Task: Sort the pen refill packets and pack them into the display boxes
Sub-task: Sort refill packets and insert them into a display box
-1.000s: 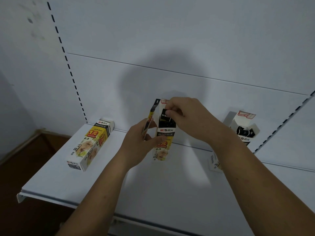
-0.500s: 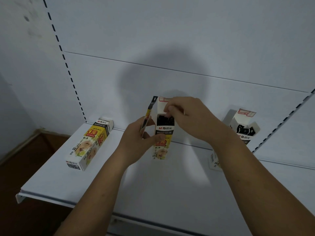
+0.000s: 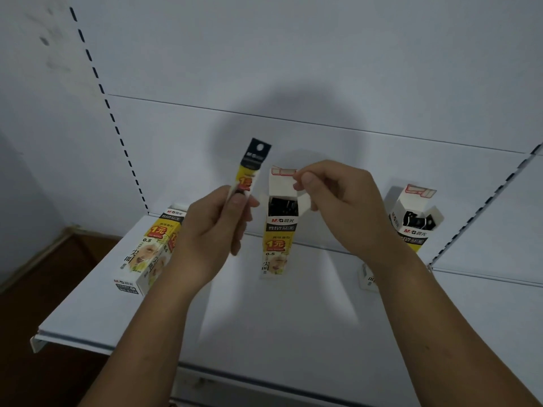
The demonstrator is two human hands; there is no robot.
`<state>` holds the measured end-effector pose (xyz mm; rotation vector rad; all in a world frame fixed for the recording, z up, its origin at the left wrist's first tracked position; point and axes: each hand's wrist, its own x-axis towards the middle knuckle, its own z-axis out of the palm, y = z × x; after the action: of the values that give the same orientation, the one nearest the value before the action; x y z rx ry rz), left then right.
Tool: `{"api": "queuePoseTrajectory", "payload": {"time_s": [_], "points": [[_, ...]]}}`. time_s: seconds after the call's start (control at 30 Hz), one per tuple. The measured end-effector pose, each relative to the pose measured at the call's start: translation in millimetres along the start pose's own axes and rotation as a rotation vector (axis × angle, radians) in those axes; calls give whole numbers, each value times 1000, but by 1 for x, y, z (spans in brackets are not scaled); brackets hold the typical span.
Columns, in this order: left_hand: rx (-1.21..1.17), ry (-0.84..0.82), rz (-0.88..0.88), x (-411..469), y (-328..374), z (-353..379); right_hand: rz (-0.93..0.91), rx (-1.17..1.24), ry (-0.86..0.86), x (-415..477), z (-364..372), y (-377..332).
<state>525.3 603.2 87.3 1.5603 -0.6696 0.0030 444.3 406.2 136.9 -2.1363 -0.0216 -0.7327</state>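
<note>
Refill packet (image 3: 249,171) stands near-upright, hang-hole end up, pinched in left hand (image 3: 211,230).

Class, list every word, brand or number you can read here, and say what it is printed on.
"M&G 晨光": lying box, middle open box, right open box.
"1元": lying box, middle open box; only partly legible on the refill packet.
"0.5": lying box, middle open box.
Model codes and other small print: too blurred to read.

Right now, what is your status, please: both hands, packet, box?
Left grip holds refill packet upright. Right grip pinches middle box flap open. Packet not yet inside; nothing between them.
</note>
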Motion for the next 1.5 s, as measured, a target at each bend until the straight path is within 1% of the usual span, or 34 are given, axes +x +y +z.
{"api": "queuePoseTrajectory", "payload": {"time_s": [0.07, 0.13, 0.2, 0.37, 0.5, 0.53, 0.6, 0.77, 0.9, 1.03, 1.2, 1.23, 1.37, 1.43, 1.5], "points": [[6, -72, 78, -1, 17, 12, 14, 98, -15, -5, -6, -11], [13, -150, 111, -1, 32, 31, 0, 179, -5, -11, -17, -21], [21, -206, 122, 1, 42, 56, -17, 204, 60, -17, -34, -25], [-14, -208, 118, 9, 47, 114, -14, 15, 307, -23, -89, -14], [16, -284, 69, 6, 30, 149, -47, -77, 556, -27, -146, -5], [27, -296, 41, 4, 23, 157, -49, -106, 592, -28, -158, -2], [61, -317, -3, 3, 9, 172, -44, -143, 610, -30, -174, 5], [139, -414, -109, 12, -19, 200, 6, -186, 516, -31, -179, 27], [115, -465, -116, 13, -29, 212, 37, -204, 425, -32, -175, 45], [90, -458, -135, 11, -36, 218, 80, -233, 284, -33, -168, 62], [71, -444, -119, 8, -37, 221, 141, -395, 16, -39, -152, 81], [72, -442, -114, 8, -37, 220, 151, -396, -3, -40, -151, 83], [83, -443, -107, 9, -38, 217, 103, -420, 17, -39, -161, 80], [80, -441, -106, 10, -39, 216, 104, -474, -37, -39, -164, 76], [71, -438, -106, 10, -40, 217, 117, -525, -129, -38, -163, 76]]}}
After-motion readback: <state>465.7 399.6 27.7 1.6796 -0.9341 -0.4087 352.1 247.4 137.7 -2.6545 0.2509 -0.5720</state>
